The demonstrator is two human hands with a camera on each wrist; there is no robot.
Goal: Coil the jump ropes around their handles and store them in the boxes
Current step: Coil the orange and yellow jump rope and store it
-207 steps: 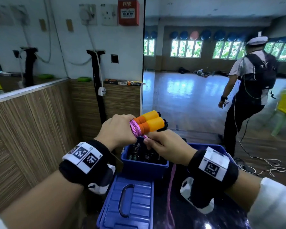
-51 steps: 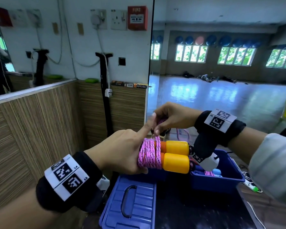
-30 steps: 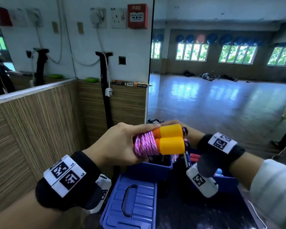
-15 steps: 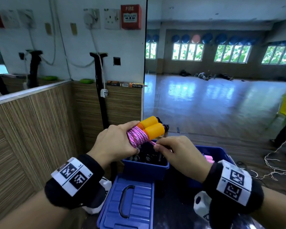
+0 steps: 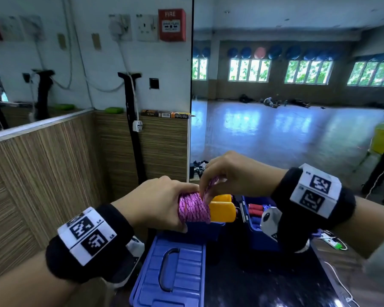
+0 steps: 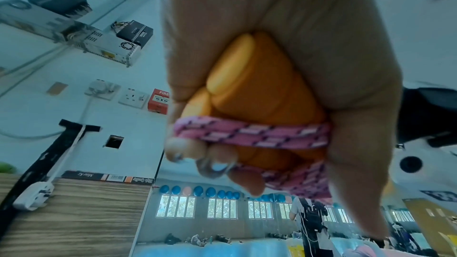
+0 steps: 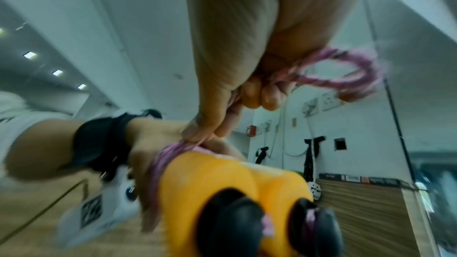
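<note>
My left hand (image 5: 162, 204) grips two orange jump-rope handles (image 5: 222, 209) held side by side, with pink rope (image 5: 193, 207) coiled tightly round them. In the left wrist view the fingers curl round the handles (image 6: 259, 85) and a rope strand (image 6: 252, 134). My right hand (image 5: 228, 173) is above the coil and pinches the loose rope end. The right wrist view shows a small pink loop (image 7: 346, 73) sticking out of that hand, above the handles (image 7: 230, 185) with black end caps. Two open blue boxes stand below: one (image 5: 208, 227) under the handles, another (image 5: 257, 233) to the right holding coiled ropes.
A blue lid with a handle (image 5: 175, 271) lies on the dark table (image 5: 264, 289) in front of the boxes. A wood-panelled wall (image 5: 53, 173) runs along the left. A mirror behind reflects a gym hall. White cables (image 5: 339, 282) trail at the right.
My right hand has swung from under the handles to above the coil with the rope end. The left hand holds the handles lower, now pointing right and level.
</note>
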